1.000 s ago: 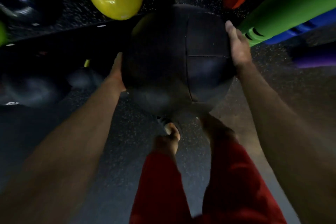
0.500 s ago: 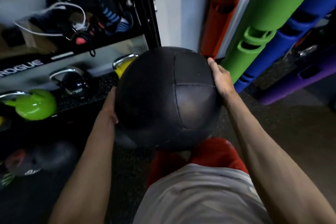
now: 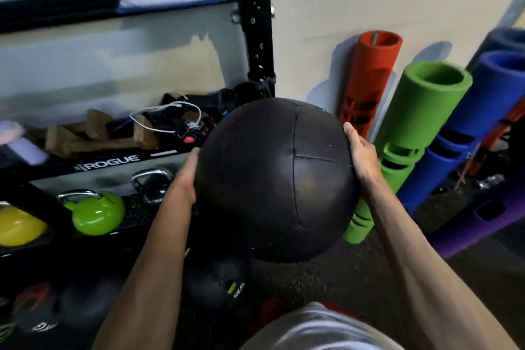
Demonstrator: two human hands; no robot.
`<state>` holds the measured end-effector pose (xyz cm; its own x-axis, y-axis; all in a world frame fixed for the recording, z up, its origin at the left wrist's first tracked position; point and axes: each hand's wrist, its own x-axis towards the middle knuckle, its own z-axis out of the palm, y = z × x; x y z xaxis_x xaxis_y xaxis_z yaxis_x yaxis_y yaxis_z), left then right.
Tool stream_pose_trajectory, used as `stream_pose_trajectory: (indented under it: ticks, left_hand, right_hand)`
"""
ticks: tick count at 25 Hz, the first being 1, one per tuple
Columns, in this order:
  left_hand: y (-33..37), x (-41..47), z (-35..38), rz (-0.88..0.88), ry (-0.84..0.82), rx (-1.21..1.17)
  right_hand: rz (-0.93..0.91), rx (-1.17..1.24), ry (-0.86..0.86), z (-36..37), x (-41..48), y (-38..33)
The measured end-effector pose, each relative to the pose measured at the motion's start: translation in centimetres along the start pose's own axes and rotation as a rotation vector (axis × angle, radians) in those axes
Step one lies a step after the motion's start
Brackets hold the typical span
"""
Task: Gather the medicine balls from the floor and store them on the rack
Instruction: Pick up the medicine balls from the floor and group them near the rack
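A large black stitched medicine ball [image 3: 275, 179] is held up in front of my chest, between both hands. My left hand [image 3: 189, 176] presses flat on its left side. My right hand [image 3: 362, 155] grips its upper right side. The black steel rack [image 3: 257, 23] stands just behind and to the left, its upright post right above the ball. Under the ball, on the rack's lowest level, another black ball [image 3: 218, 283] with yellow marks is partly hidden.
The rack's middle shelf [image 3: 119, 162] holds shoes, wooden blocks and cords. Below it sit a green kettlebell [image 3: 95, 213], a yellow kettlebell [image 3: 17, 227] and a dark kettlebell [image 3: 153, 182]. Red [image 3: 372, 77], green [image 3: 409, 133] and blue [image 3: 466, 125] foam tubes lean on the wall at right.
I have lifted the ball from near the floor up to chest height. My view has risen from the floor to the rack's shelves and the wall.
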<state>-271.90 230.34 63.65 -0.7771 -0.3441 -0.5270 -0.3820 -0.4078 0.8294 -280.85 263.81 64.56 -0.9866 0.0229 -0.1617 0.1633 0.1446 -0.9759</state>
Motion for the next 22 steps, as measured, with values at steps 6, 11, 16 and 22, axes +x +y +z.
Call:
stream_pose_trajectory:
  ticks: [6, 11, 16, 22]
  left_hand:
    - [7.6, -6.4, 2.8, 0.224, 0.029, -0.081]
    - [13.6, -11.8, 4.2, 0.422, 0.082, -0.125]
    - [16.4, -16.5, 5.1, 0.551, 0.160, -0.173]
    - [18.1, -20.3, 4.7, 0.664, 0.105, -0.168]
  right_hand:
    - [-0.216, 0.054, -0.114, -0.1, 2.0, -9.6]
    - [-0.361, 0.143, -0.173, -0.1, 2.3, -17.7]
    - [-0.443, 0.227, -0.236, -1.3, 0.4, -22.8]
    - [-0.546, 0.266, -0.269, -2.6, -1.6, -27.5]
